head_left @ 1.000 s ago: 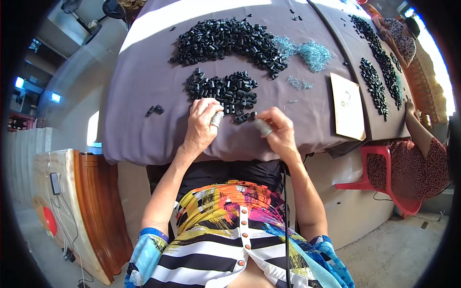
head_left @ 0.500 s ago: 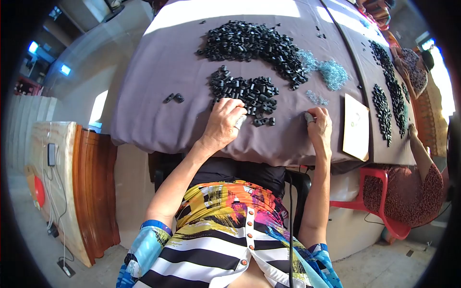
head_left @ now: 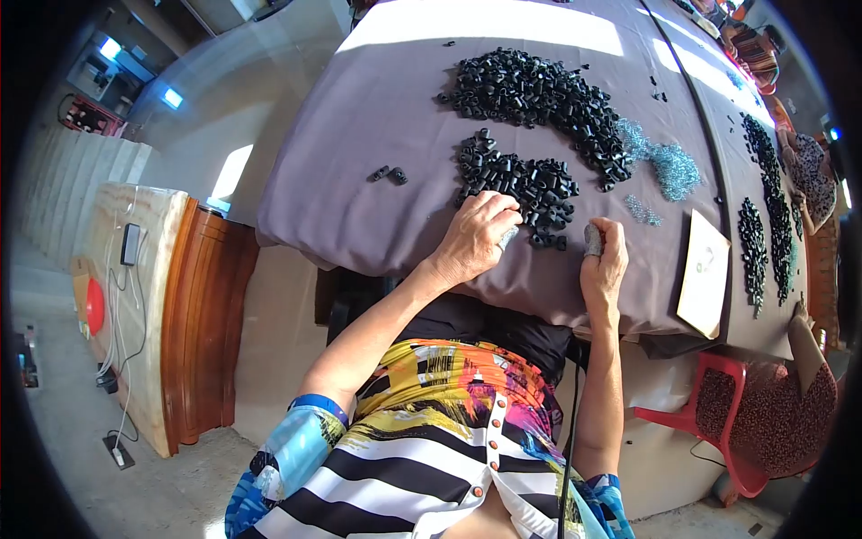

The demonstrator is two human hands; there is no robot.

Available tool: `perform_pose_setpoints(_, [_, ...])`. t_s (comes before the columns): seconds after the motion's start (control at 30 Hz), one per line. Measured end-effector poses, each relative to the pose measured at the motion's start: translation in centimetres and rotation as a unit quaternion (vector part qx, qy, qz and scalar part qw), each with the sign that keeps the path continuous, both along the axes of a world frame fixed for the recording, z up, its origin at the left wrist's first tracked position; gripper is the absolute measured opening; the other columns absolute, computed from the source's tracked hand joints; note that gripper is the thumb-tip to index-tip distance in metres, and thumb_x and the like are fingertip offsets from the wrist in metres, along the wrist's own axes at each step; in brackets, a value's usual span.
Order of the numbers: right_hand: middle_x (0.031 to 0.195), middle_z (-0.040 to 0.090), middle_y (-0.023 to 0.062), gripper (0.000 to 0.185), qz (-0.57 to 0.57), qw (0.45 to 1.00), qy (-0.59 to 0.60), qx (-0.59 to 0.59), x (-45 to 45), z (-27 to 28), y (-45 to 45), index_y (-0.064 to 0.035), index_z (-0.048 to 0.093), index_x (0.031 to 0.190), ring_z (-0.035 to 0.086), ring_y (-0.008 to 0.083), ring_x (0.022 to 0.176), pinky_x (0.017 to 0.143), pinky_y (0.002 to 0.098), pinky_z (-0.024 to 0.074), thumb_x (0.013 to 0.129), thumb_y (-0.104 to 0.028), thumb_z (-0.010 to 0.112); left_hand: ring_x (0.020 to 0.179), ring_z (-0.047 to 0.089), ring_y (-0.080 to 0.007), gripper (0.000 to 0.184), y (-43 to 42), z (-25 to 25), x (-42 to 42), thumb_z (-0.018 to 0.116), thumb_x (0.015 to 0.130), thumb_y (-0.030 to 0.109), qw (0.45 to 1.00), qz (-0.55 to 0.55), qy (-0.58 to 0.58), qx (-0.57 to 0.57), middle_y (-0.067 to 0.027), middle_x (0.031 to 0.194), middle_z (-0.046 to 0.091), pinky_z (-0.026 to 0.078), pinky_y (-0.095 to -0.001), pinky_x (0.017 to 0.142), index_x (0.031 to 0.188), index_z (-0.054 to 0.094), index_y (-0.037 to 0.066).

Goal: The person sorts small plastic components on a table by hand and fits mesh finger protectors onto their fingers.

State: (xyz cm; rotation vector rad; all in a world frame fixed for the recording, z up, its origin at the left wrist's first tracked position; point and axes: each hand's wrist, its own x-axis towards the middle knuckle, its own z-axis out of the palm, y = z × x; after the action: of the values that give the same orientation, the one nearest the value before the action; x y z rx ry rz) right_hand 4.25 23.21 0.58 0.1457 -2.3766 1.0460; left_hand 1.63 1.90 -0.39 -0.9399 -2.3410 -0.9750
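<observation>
My left hand (head_left: pixel 478 237) rests at the near left edge of a pile of small black cylindrical parts (head_left: pixel 530 184). Its fingers are curled together, with a grey wrapping on the thumb; what they hold, if anything, is hidden. To the right of that pile, my right hand (head_left: pixel 607 260) is closed in a pinch, its thumb also covered in grey. I cannot make out anything between its fingertips. A few small silvery springs (head_left: pixel 643 210) lie beyond it, near a larger heap of springs (head_left: pixel 675 171).
A bigger pile of black parts (head_left: pixel 530 90) lies farther back on the mauve tablecloth (head_left: pixel 332 180). Two black pieces (head_left: pixel 390 174) sit apart at left. A pale board (head_left: pixel 703 274) lies at right, before other piles and another person's hand (head_left: pixel 802 312). A red chair (head_left: pixel 718 422) stands there.
The camera has turned, so the table appears farther right. Relative to the table, my right hand has moved left, closer to the near pile. My left hand stays at the pile's edge.
</observation>
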Motion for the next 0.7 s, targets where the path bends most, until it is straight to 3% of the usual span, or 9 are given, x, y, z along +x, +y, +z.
perform_pose_setpoints(0.27, [0.084,0.051,0.0162,0.034,0.006,0.999,0.000,-0.043,0.2,-0.5,0.2,0.0001,0.052,0.092,0.052,0.0328,0.081,0.075,0.0349,0.0432,0.063,0.014,0.039,0.083,0.056,-0.0297,0.024,0.2,-0.1,-0.3,0.055,0.064,-0.009,0.996,0.020,0.003,0.082,-0.0104,0.088,0.059,0.047,-0.0366,0.074,0.085,0.056,0.003])
perform_pose_setpoints(0.5, [0.083,0.052,0.0149,0.034,0.019,0.996,-0.024,-0.078,0.0,-1.0,0.3,0.0005,0.053,0.091,0.055,0.0302,0.076,0.071,0.0326,0.0452,0.062,0.014,0.041,0.085,0.058,-0.0262,0.026,-0.9,1.1,0.3,0.056,0.066,-0.009,0.987,0.078,0.025,0.136,-0.0096,0.085,0.061,0.048,-0.0336,0.074,0.088,0.059,0.004])
perform_pose_setpoints(0.6, [0.082,0.052,0.0148,0.033,0.026,0.997,-0.025,-0.071,0.1,-0.6,0.3,0.0003,0.053,0.090,0.055,0.0300,0.076,0.070,0.0329,0.0452,0.063,0.014,0.041,0.084,0.054,-0.0277,0.017,-4.6,1.7,-0.2,0.060,0.073,0.001,0.980,0.169,0.044,0.098,-0.0096,0.089,0.059,0.044,-0.0364,0.076,0.089,0.058,0.005])
perform_pose_setpoints(0.7, [0.082,0.053,0.0147,0.032,0.035,0.997,-0.025,-0.061,0.0,-0.5,0.3,-0.0001,0.053,0.090,0.055,0.0299,0.076,0.070,0.0333,0.0453,0.063,0.013,0.043,0.091,0.050,-0.0282,0.025,-9.0,1.0,-1.8,0.063,0.075,0.010,0.961,0.278,0.016,-0.009,-0.0101,0.099,0.056,0.041,-0.0375,0.080,0.099,0.058,0.006])
